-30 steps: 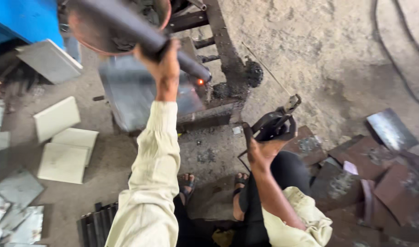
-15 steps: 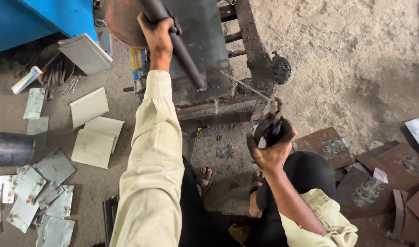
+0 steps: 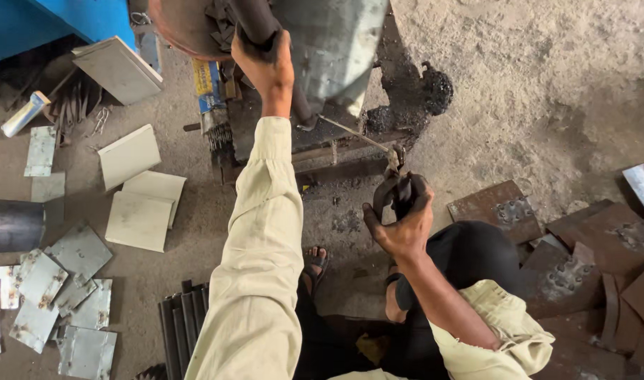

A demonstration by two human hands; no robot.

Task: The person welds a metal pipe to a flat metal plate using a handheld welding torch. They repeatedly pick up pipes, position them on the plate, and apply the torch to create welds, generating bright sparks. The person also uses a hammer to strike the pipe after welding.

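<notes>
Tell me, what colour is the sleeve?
Pale cream sleeve, shown in the head view.

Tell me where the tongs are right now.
In the head view, the dark metal tongs sit right of centre, gripped in the right hand. They lie just above the person's knee, below the machine's base, left of the rusty plates on the floor.

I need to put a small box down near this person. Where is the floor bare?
Bare floor lies upper right, beyond the machine and above the rusty plates. The left is crowded with pale sheets and grey offcuts.
</notes>
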